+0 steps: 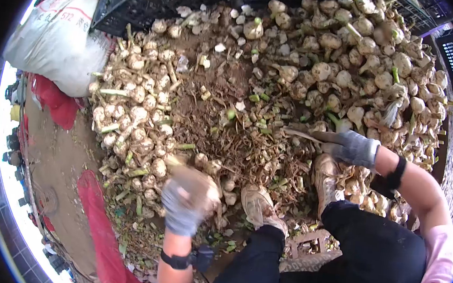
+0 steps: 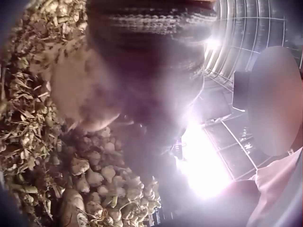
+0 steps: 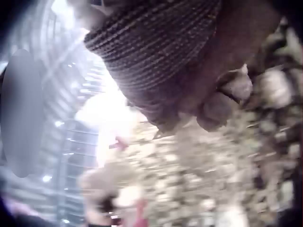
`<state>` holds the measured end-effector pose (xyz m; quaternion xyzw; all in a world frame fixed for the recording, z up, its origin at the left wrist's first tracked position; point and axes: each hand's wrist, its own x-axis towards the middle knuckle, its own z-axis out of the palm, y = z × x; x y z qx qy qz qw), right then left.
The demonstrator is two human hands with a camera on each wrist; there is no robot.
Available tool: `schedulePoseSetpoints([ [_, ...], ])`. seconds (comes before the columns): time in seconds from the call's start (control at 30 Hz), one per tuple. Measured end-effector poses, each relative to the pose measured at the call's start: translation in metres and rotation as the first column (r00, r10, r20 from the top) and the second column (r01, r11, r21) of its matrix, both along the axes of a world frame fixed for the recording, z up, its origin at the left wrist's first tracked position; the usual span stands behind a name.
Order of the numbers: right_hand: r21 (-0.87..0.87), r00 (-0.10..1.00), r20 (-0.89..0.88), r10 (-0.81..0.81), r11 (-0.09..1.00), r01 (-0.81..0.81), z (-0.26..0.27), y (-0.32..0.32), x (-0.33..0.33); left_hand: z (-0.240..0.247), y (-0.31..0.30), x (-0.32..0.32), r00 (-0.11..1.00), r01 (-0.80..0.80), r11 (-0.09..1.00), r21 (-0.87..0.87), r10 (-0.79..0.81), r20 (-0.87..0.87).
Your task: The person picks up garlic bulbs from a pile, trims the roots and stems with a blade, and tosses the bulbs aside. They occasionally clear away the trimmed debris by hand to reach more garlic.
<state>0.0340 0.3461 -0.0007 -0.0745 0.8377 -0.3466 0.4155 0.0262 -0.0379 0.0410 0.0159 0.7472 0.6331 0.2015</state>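
Right hand: gloved, fingers curled on a thin strip; tool or dry stalk, cannot tell.
Strip axis: points left and slightly away from the body, out over the leaf scraps.
Left hand: gloved, motion-blurred; cannot tell whether its fingers are apart or clamped on a bulb.
Key relation (judged): strip tip lies to the right of the left hand and farther from the body; hands well apart.
Left pile: garlic bulbs, left hand at its near edge.
Right pile: garlic bulbs, just beyond and beside the right hand, the nearer one.
Room: low scraps between piles; shoes bound the near side, black crates the far.
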Motion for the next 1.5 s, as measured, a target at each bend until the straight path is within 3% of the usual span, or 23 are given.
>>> schedulePoseSetpoints([
  [0.07, -0.092, 0.836, 0.375, -0.400, 0.882, 0.463, -0.009, -0.009, 0.030, -0.011, -0.006, -0.020, 0.848, -0.422, 0.882, 0.210, 0.302, 0.436],
  [0.2, -0.129, 0.922, 0.337, -0.189, 0.961, 0.245, 0.011, -0.045, 0.019, 0.042, 0.093, -0.021, 0.999, 0.048, 0.951, 0.304, -0.042, -0.028],
  [0.27, -0.212, 0.927, 0.315, -0.203, 0.937, 0.277, 0.018, -0.051, 0.018, 0.046, 0.097, -0.032, 0.822, 0.319, 0.948, -0.003, -0.278, -0.498],
  [0.33, -0.261, 0.916, 0.327, -0.234, 0.909, 0.326, 0.021, -0.047, 0.020, -0.002, 0.071, -0.034, 0.996, -0.080, 0.988, 0.134, 0.072, 0.060],
  [0.37, -0.261, 0.915, 0.327, -0.237, 0.908, 0.328, 0.021, -0.044, 0.017, -0.024, 0.054, -0.051, 0.912, -0.319, 0.947, 0.041, 0.296, 0.283],
  [0.4, -0.201, 0.912, 0.336, -0.237, 0.927, 0.315, 0.022, -0.041, 0.016, -0.056, 0.019, -0.061, 0.819, -0.335, 0.921, -0.201, 0.390, 0.421],
  [0.43, -0.139, 0.906, 0.350, -0.236, 0.944, 0.299, 0.022, -0.040, 0.017, -0.093, -0.011, -0.066, 0.821, -0.235, 0.757, -0.610, 0.491, 0.293],
  [0.5, -0.140, 0.885, 0.397, -0.243, 0.937, 0.320, 0.023, -0.043, 0.016, -0.129, -0.023, -0.082, 0.493, 0.081, 0.664, -0.743, 0.621, 0.609],
  [0.57, -0.203, 0.934, 0.308, -0.181, 0.947, 0.250, 0.023, -0.049, 0.016, -0.161, -0.041, -0.068, 0.716, 0.564, 0.410, -0.717, 0.192, 0.672],
  [0.63, -0.143, 0.941, 0.304, -0.153, 0.969, 0.203, 0.026, -0.052, 0.012, -0.136, -0.011, -0.075, 0.661, 0.600, 0.343, -0.722, 0.296, 0.690],
  [0.7, -0.277, 0.971, 0.201, -0.128, 0.944, 0.181, 0.024, -0.049, 0.013, -0.126, -0.007, -0.067, 0.689, 0.261, 0.758, -0.597, 0.287, 0.666],
  [0.77, -0.339, 0.979, 0.167, -0.121, 0.925, 0.172, 0.023, -0.050, 0.019, -0.119, -0.013, -0.041, 0.690, -0.141, 0.948, -0.285, 0.301, 0.658],
  [0.87, -0.389, 0.983, -0.165, -0.078, 0.921, 0.007, 0.031, -0.059, 0.014, -0.100, -0.018, -0.022, 0.689, -0.514, 0.850, 0.117, 0.329, 0.646],
  [0.97, -0.305, 0.930, -0.365, 0.045, 0.938, -0.165, 0.054, -0.073, 0.006, -0.053, 0.007, -0.012, 0.874, -0.289, 0.856, 0.429, 0.053, 0.483],
  [1.0, -0.333, 0.852, -0.523, 0.018, 0.916, -0.223, 0.051, -0.077, 0.006, -0.054, 0.005, -0.013, 0.764, -0.375, 0.744, 0.553, -0.090, 0.639],
  [1.07, -0.252, 0.833, -0.543, 0.108, 0.925, -0.284, 0.062, -0.081, 0.000, -0.061, 0.002, -0.012, 0.625, -0.480, 0.612, 0.629, -0.264, 0.735],
  [1.13, -0.182, 0.770, -0.616, 0.165, 0.921, -0.343, 0.060, -0.086, -0.001, -0.073, 0.004, -0.007, 0.892, 0.184, 0.906, 0.380, -0.317, 0.323],
  [1.2, -0.174, 0.759, -0.628, 0.174, 0.919, -0.355, 0.061, -0.087, -0.004, -0.067, 0.013, -0.006, 0.858, 0.512, 0.853, -0.101, -0.514, 0.008],
  [1.27, -0.124, 0.722, -0.655, 0.223, 0.911, -0.394, 0.064, -0.090, -0.005, -0.033, 0.034, -0.012, 0.652, 0.462, 0.637, -0.617, -0.716, -0.250],
  [1.3, -0.125, 0.722, -0.655, 0.222, 0.911, -0.393, 0.065, -0.090, -0.005, -0.017, 0.044, -0.017, 0.430, 0.236, 0.458, -0.857, -0.840, -0.330],
  [1.37, -0.140, 0.717, -0.663, 0.218, 0.904, -0.404, 0.066, -0.092, -0.004, -0.017, 0.045, -0.014, 0.395, 0.324, 0.477, -0.817, -0.853, -0.342],
  [1.43, -0.157, 0.710, -0.674, 0.203, 0.900, -0.407, 0.068, -0.096, -0.003, 0.017, 0.061, -0.013, 0.530, 0.255, 0.555, -0.792, -0.765, -0.366],
  [1.5, -0.160, 0.709, -0.668, 0.226, 0.887, -0.433, 0.069, -0.100, -0.002, 0.014, 0.061, -0.010, 0.524, 0.197, 0.602, -0.774, -0.732, -0.436],
])
